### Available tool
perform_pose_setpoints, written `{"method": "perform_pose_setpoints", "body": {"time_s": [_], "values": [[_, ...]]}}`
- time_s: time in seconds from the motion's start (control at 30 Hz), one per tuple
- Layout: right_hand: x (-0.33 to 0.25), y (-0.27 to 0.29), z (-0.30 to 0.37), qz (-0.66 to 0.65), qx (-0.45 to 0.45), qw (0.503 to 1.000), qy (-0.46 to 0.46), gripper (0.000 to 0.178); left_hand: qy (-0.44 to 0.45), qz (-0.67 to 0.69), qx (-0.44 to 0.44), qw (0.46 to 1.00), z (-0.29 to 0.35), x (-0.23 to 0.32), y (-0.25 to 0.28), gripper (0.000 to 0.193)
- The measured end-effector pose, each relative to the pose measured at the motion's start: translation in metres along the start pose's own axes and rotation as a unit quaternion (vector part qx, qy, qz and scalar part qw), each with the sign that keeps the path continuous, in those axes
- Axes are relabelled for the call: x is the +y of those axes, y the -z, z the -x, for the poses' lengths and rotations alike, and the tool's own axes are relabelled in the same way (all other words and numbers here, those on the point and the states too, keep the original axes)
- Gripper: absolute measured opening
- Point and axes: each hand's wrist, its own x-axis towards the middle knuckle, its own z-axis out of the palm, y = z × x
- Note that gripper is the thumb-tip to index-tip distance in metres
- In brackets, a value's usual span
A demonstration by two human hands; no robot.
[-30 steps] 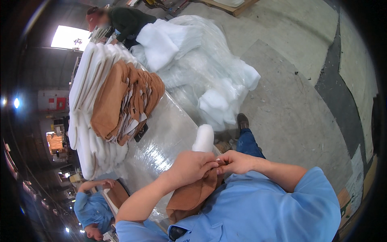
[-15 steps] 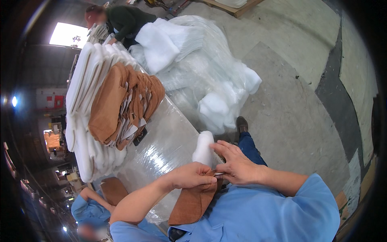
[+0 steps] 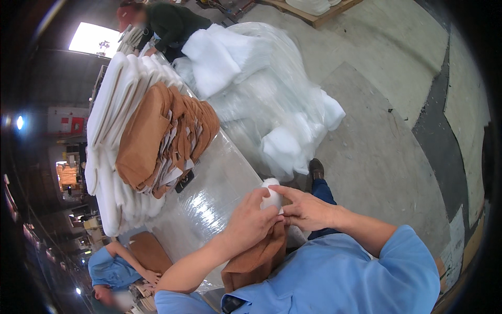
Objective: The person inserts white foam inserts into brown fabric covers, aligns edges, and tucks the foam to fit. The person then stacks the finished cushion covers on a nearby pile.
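A brown fabric cover [image 3: 257,260] hangs down against my front, its upper edge bunched near my fingers. White fluffy padding [image 3: 272,200] sticks up out of its mouth. My left hand [image 3: 253,219] is closed around the padding's left side, with the lower fingers by the cover's edge. From the right, my right hand [image 3: 309,209] pinches the padding close to that edge; its fingertips meet the white stuff. The part of the padding inside the cover is hidden.
On the plastic-wrapped table [image 3: 201,209] lie a stack of brown covers [image 3: 172,138] and folded white padding [image 3: 107,136]. Beyond is a large plastic-wrapped heap of padding [image 3: 261,89]. One co-worker [image 3: 175,26] bends at the far end; another [image 3: 112,264] handles a brown piece at left.
My left hand has moved up from the cover's edge onto the padding. The padding stands lower and is squeezed between my hands. The co-worker at left has shifted an arm.
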Motion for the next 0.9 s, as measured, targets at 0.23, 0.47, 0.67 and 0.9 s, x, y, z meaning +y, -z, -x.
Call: {"method": "perform_pose_setpoints", "body": {"time_s": [0.23,0.47,0.67,0.9], "values": [[0.042,-0.002,-0.025,-0.022,0.050,0.998,-0.035,0.017,0.077,0.116,0.012,0.990,-0.014,-0.047,-0.024,0.012],[0.071,0.001,-0.049,-0.129,0.057,0.987,-0.081,0.019,0.149,0.301,0.006,0.942,-0.021,-0.108,-0.058,0.026],[0.089,-0.012,-0.050,-0.301,0.058,0.928,-0.212,0.027,0.158,0.503,-0.068,0.847,-0.029,-0.149,-0.095,0.054],[0.140,-0.039,-0.035,-0.386,0.013,0.869,-0.309,0.021,0.253,0.545,0.021,0.800,-0.019,-0.145,-0.127,0.047]]}}
